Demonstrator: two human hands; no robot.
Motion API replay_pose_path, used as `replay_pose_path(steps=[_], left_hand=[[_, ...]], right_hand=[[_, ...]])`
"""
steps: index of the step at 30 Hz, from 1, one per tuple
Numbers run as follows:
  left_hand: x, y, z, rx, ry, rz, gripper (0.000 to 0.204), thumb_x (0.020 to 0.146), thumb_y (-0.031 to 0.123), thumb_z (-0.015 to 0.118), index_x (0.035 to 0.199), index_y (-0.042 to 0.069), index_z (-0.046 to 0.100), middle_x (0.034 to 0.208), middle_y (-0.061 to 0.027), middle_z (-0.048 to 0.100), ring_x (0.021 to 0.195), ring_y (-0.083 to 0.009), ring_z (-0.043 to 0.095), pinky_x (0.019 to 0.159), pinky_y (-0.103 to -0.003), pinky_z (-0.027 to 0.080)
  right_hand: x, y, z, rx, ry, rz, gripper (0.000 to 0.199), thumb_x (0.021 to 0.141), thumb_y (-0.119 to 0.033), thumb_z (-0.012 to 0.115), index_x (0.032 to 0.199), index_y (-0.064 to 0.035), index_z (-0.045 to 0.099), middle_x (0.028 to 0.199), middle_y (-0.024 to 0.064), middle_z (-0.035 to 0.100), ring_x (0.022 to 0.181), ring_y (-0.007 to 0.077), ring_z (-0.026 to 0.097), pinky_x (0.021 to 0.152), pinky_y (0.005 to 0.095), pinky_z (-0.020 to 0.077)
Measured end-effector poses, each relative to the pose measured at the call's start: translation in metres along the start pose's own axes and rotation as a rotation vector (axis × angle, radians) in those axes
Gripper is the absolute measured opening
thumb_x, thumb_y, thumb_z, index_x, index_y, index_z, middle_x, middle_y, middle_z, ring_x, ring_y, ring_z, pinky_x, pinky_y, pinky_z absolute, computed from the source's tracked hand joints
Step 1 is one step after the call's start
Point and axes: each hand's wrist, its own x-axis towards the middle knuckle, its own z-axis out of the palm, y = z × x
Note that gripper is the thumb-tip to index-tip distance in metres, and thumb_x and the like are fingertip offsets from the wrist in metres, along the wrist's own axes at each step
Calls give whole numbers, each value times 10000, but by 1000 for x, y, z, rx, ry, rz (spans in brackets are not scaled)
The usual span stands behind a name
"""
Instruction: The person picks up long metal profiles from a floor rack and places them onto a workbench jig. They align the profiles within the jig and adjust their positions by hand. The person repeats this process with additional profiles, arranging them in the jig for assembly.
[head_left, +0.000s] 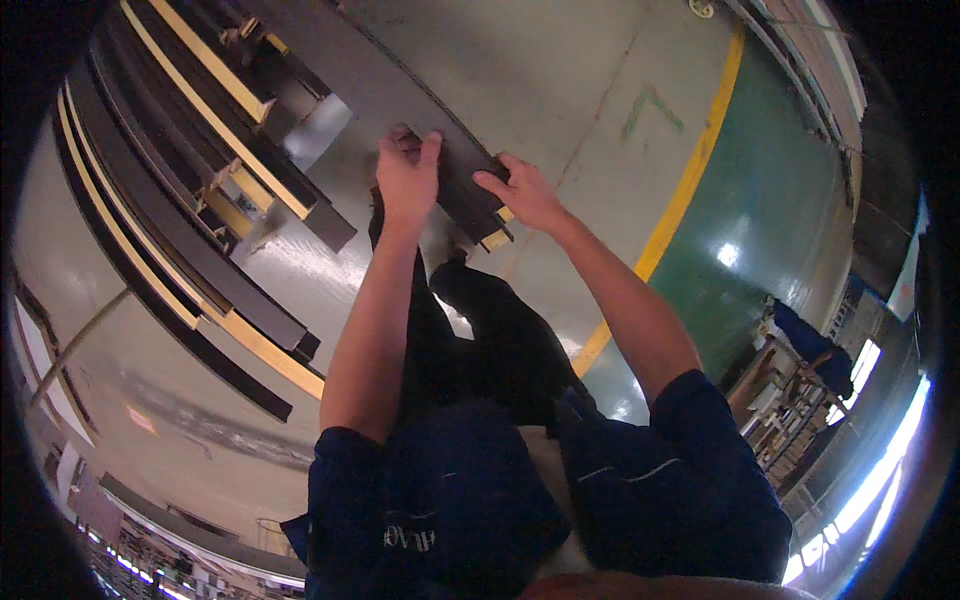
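- Two bare hands grip the near end of a long dark board (400, 95) that runs away across a grey workshop floor (560, 80), the person bending over it from above.
- Left hand (406, 180) wraps the board's left edge, thumb up on the top face and fingers curled underneath, closed firmly on it; taking the edge this way looks meant to carry weight rather than merely steady the piece.
- Right hand (525, 195) lies on the other side of the same end, fingers spread over the top face and bent around the corner, closed on the board more loosely; with a hand on each side, so long a piece is less likely to twist.
- Pale wood shows at the cut end (497, 238), just beside the right hand, suggesting a dark coating over a lighter core.
- Whether the held end is lifted clear of the floor or rests on it cannot be told from this angle.
- Several similar boards (170, 230), dark on top with pale yellow edges, lie side by side on the floor to the person's left, roughly parallel and well apart from the held one; the neat rows read as a stack sorted by length.
- Below the hands, the person's dark trouser legs (480, 330) and blue sleeves (690, 470) fill the frame.
- One yellow line (680, 190) curves across the floor to the right, dividing the grey surface from a green strip (770, 200).
- Metal racks (790, 390) stand at the far right edge.
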Motion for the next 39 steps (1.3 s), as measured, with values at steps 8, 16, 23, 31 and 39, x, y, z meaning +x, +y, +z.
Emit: replay_pose_path(steps=[8, 16, 23, 31, 39], left_hand=[[11, 14, -19, -269, 12, -88, 565, 961, 329, 733, 1353, -16, 517, 1276, -144, 631, 1103, -227, 617, 986, -358, 481], [15, 32, -56, -432, 86, -259, 528, 962, 367, 730, 1313, 28, 528, 1158, -133, 659, 997, -229, 661, 872, -377, 543], [89, 83, -118, -650, -66, -220, 367, 1006, 374, 660, 1162, 56, 564, 940, -104, 709, 837, -245, 703, 741, -398, 580], [232, 134, -193, -842, -200, -225, 367, 1027, 415, 601, 1131, 63, 618, 961, -93, 708, 858, -229, 682, 791, -380, 559], [269, 173, -199, -823, -99, -292, 339, 1007, 408, 646, 1067, 77, 610, 915, -84, 702, 796, -226, 669, 744, -376, 563]], right_hand=[[-29, -17, 27, 20, 137, -213, 485, 1019, -451, 585, 984, 32, 615, 793, 232, 609, 718, 347, 583, 686, 448, 462], [-57, -43, 65, -121, 143, -160, 695, 857, -548, 751, 1151, 60, 589, 893, 239, 683, 847, 381, 679, 728, 453, 535], [-75, -81, 69, -88, -87, 45, 951, 706, -570, 865, 1303, 96, 541, 916, 202, 730, 766, 282, 731, 762, 396, 575], [-96, -121, 64, -198, -92, 17, 921, 669, -578, 871, 1266, 60, 580, 978, 213, 724, 869, 311, 721, 825, 441, 563], [-75, -134, 85, -245, 69, 319, 844, 693, -546, 837, 1287, -11, 567, 1133, 249, 691, 1062, 410, 677, 942, 505, 541]])
